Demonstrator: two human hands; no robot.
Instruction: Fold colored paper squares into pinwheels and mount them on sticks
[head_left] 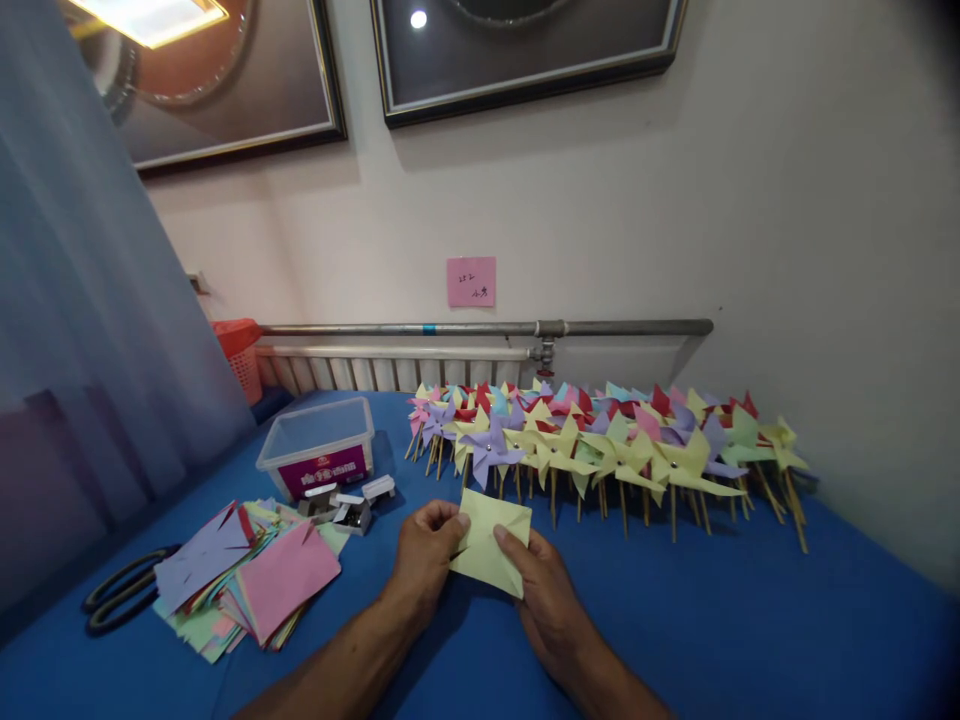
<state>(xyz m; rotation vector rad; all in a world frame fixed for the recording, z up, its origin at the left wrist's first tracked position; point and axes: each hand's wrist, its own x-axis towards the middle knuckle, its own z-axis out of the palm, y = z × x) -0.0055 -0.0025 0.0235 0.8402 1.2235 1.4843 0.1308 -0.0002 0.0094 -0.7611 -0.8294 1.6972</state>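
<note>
Yellow-green square paper sheet (pixel 491 540), partly folded, sits low in the centre of the frame, pinched between both hands above the blue tablecloth (pixel 750 620). Left hand (pixel 424 560) grasps its left edge; right hand (pixel 547 595) grasps its lower right. Behind lies a row of coloured paper pinwheels on wooden sticks (pixel 600 445); lower left, a stack of coloured paper squares (pixel 247 585).

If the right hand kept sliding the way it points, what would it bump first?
Probably the purple pinwheel at the near edge of the row; the right hand, pinching yellow paper, points up-left toward it. Depth is unclear.
</note>
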